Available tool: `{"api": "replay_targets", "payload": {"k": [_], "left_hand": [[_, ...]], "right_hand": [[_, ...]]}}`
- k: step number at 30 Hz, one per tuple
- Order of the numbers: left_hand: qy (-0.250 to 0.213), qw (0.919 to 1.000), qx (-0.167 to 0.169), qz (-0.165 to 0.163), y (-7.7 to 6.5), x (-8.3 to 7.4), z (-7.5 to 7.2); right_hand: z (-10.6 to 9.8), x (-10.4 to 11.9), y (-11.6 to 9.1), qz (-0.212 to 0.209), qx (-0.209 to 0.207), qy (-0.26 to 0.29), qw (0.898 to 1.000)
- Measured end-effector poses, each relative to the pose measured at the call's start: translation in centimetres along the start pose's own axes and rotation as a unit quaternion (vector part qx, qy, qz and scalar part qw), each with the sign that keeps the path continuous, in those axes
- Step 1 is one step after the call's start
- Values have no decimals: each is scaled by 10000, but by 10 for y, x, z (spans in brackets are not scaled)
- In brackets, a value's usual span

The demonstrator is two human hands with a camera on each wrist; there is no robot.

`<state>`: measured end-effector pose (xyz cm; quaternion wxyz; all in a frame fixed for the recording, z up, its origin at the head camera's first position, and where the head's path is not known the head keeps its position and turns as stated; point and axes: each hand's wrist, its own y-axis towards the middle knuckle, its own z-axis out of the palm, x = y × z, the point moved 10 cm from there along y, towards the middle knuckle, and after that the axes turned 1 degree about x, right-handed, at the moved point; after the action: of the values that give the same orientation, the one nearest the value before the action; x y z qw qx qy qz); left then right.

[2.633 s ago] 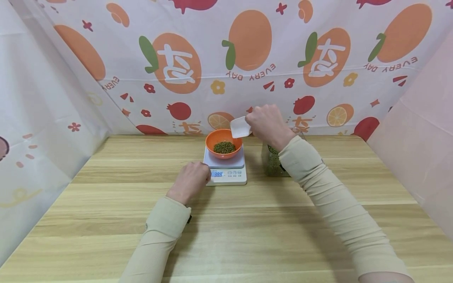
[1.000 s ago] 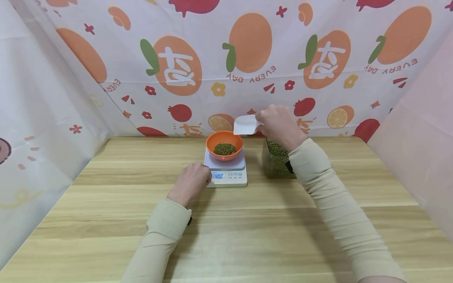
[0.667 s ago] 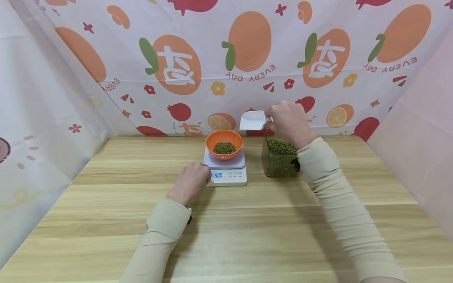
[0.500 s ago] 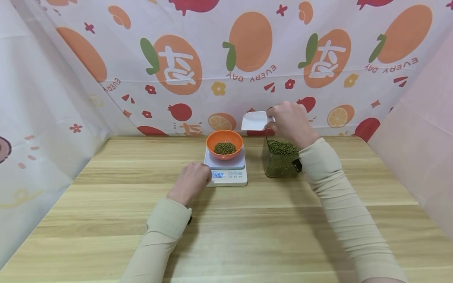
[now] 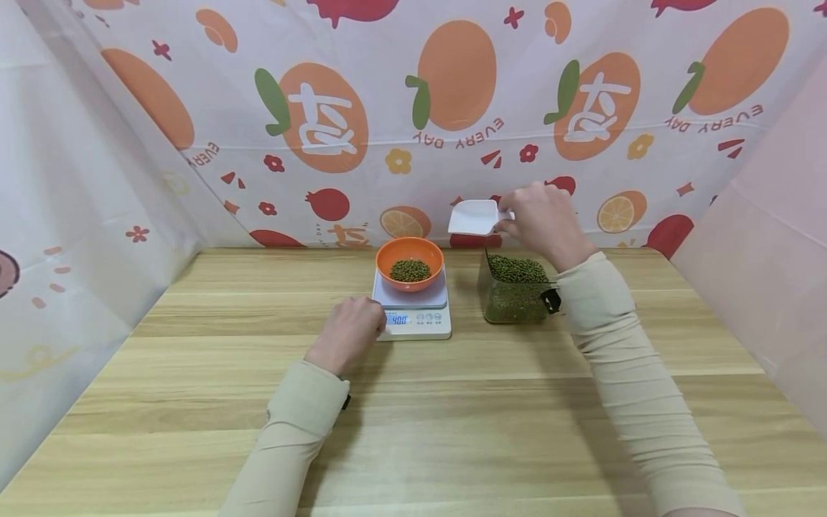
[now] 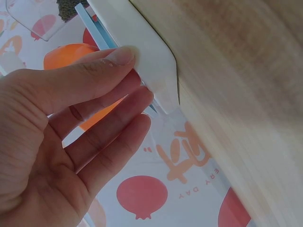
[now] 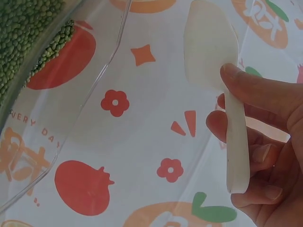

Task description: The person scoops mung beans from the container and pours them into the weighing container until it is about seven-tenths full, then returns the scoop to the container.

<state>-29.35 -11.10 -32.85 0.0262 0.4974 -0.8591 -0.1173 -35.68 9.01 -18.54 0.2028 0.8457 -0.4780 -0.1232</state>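
My right hand (image 5: 545, 219) grips the handle of a white scoop (image 5: 474, 217), raised above the back of the table; its bowl looks bare in the right wrist view. Below stands a clear container (image 5: 517, 309) well filled with small green mung beans (image 5: 517, 269). An orange bowl (image 5: 410, 251) with a smaller heap of mung beans (image 5: 410, 271) sits on a white kitchen scale (image 5: 423, 329), whose display reads 40.0. My left hand (image 5: 352, 330) holds the scale's front left corner between thumb and fingertips; in the left wrist view the thumb lies on its white edge.
A wooden table (image 5: 413, 431) carries everything. A fruit-print cloth (image 5: 400, 93) hangs right behind its far edge, and pale sheets (image 5: 84, 179) flank both sides. The container stands a little right of the scale.
My right hand has drawn the scoop rightward, from over the orange bowl to over the gap before the container. The display went from 38.8 to 40.0. My left hand stays put.
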Motion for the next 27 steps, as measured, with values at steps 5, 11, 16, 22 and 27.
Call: {"api": "replay_targets", "payload": {"k": [5, 11, 16, 22, 27], "left_hand": [[-2, 10000, 41, -38, 0, 1, 1], [-36, 10000, 13, -33, 0, 1, 1], [-2, 10000, -26, 14, 0, 0, 0], [-14, 10000, 12, -2, -1, 1, 0], [-34, 10000, 0, -6, -1, 1, 0]], "right_hand": [[0, -4, -1, 48, 88, 42, 9999], [-1, -8, -4, 85, 133, 141, 9998], [-3, -14, -7, 166, 234, 141, 9995], [-7, -18, -9, 196, 367, 134, 9990], [-9, -22, -11, 242, 498, 134, 9984]]}}
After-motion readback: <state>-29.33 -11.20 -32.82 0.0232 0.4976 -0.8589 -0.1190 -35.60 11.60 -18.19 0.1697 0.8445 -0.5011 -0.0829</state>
